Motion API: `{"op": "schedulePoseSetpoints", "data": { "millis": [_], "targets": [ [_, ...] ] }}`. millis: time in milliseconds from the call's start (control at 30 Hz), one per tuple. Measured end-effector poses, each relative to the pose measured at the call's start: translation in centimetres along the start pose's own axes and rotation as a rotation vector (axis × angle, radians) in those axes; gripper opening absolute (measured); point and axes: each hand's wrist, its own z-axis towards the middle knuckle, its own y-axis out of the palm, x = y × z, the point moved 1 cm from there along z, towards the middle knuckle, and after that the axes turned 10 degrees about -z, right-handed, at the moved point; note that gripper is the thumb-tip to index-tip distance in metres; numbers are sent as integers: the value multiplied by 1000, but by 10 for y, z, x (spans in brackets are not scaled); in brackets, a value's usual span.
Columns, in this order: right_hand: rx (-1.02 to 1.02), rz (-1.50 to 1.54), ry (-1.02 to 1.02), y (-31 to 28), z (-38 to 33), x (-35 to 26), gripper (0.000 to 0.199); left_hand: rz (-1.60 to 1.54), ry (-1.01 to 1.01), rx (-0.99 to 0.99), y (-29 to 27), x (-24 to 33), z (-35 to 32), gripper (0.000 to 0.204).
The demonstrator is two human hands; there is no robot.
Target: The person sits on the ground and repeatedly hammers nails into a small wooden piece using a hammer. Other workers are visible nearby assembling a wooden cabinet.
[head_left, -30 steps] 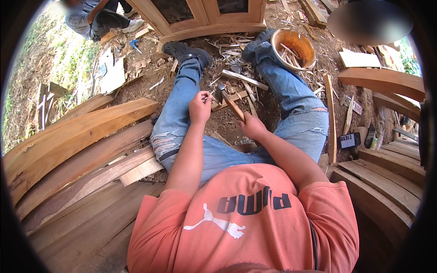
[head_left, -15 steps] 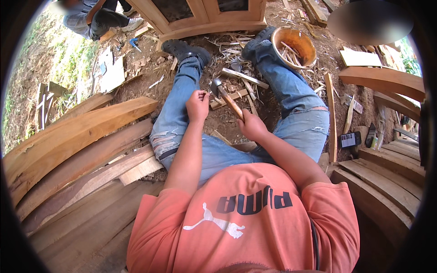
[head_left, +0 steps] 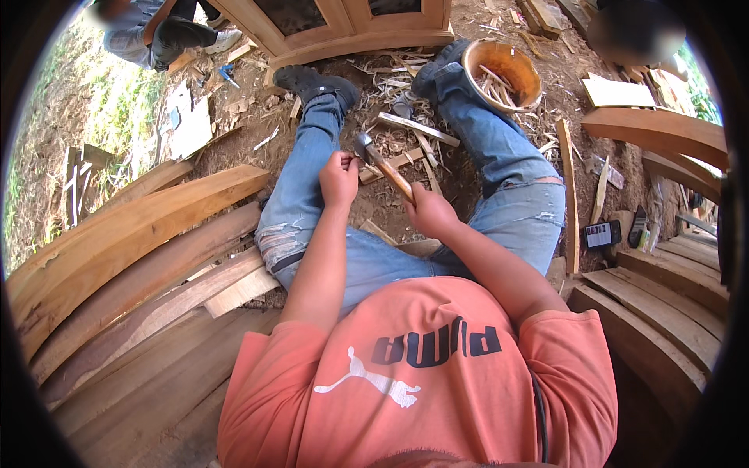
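My right hand (head_left: 431, 212) is wrapped round the wooden handle of a hammer (head_left: 392, 175). The hammer's metal head points up and to the left, beside the fingertips of my left hand (head_left: 339, 179). Those left fingers are pinched together over my left shin; what they hold, if anything, is too small to name. Beyond the hammer, a pale wood strip (head_left: 419, 129) lies slantwise on the ground between my legs. A flat wood piece (head_left: 399, 165) rests partly behind the hammer handle.
A bucket (head_left: 537, 87) with wood offcuts stands by my right foot. A panelled wooden frame (head_left: 351, 48) stands ahead. Curved planks (head_left: 148, 214) lie at left, more boards (head_left: 663, 308) at right near a phone (head_left: 602, 234). A person (head_left: 168, 35) sits far left.
The hammer's head has turned slightly and shifted a little left, with my right hand moving slightly left too. My left hand keeps its pinch, nearly unmoved.
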Motion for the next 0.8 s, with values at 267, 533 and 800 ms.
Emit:
{"op": "schedulePoseSetpoints", "data": {
  "millis": [267, 533, 800],
  "targets": [
    [61, 42, 1, -17, -4, -11, 30, -5, -17, 17, -2, 4, -4, 18],
    [-2, -8, 51, 7, 2, 4, 30, 38, 23, 54, -2, -10, 0, 20],
    [-46, -26, 47, 7, 4, 2, 32, 66, 24, 34, -1, -5, 0, 22]
  ]
}}
